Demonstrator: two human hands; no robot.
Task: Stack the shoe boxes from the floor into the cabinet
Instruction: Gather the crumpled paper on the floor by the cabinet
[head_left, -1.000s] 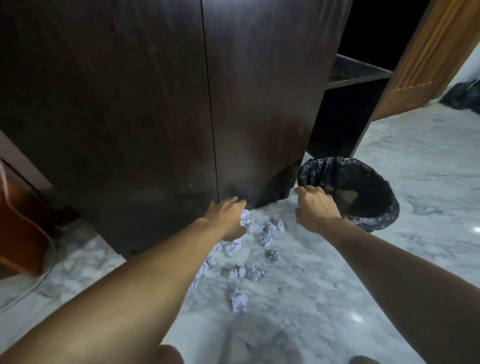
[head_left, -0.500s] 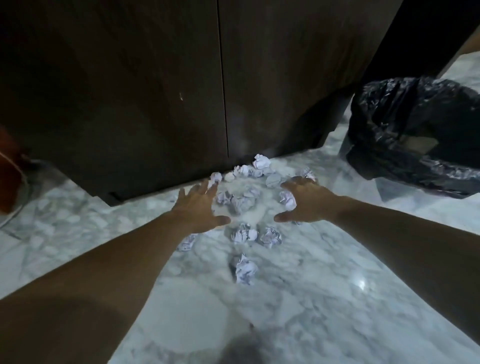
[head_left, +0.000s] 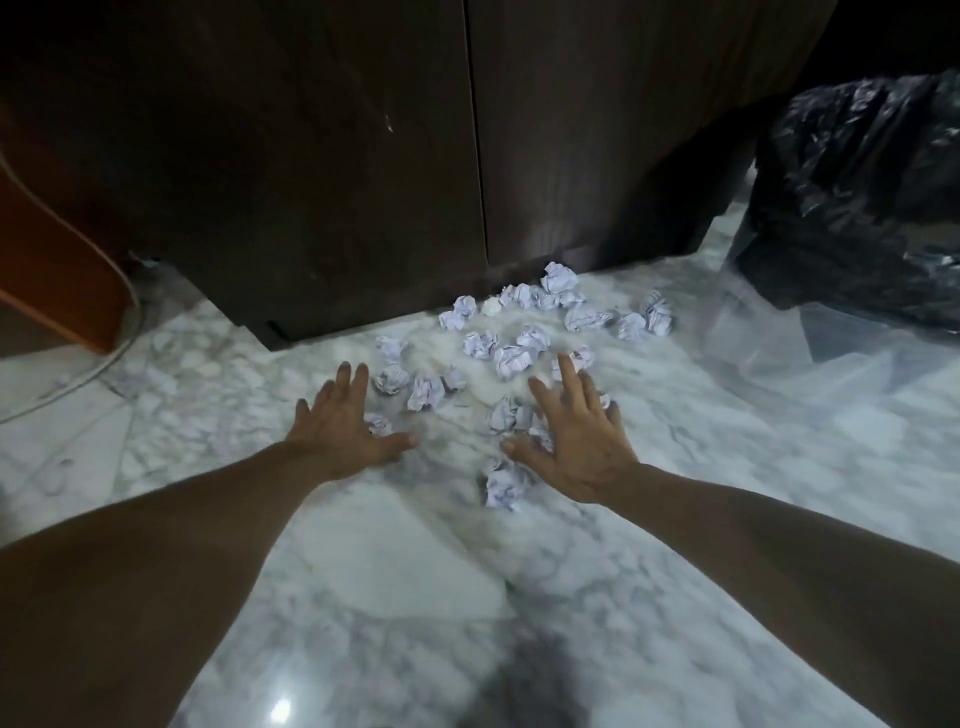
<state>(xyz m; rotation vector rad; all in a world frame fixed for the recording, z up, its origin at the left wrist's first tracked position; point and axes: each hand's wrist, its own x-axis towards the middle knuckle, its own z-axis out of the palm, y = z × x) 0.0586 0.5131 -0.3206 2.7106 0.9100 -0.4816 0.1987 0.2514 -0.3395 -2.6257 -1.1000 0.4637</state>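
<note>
1. Heads up: no shoe boxes anywhere in view. All you've got in front of you is a scatter of crumpled paper balls (head_left: 511, 358) on the marble floor (head_left: 363, 571), right up against the foot of the dark wood cabinet (head_left: 363, 156).
2. Your left hand (head_left: 340, 431) is flat and spread, grip released, holding nothing, parked at the left edge of the scatter with a ball just by the fingers.
3. Your right hand (head_left: 571, 447) is the same deal: splayed out, grip released, hovering over or resting on a few balls on the right side. Can't tell if it's actually pressing them down.
4. My guess on why the hands bracket the pile like that: you're set up to rake it all together, not pick one at a time.
5. The black bin bag (head_left: 857, 197) sits off to the right, near the pile, so that's probably where it goes.
6. Cabinet doors look closed, so as far as the box task goes, nothing's started from what I can see.
</note>
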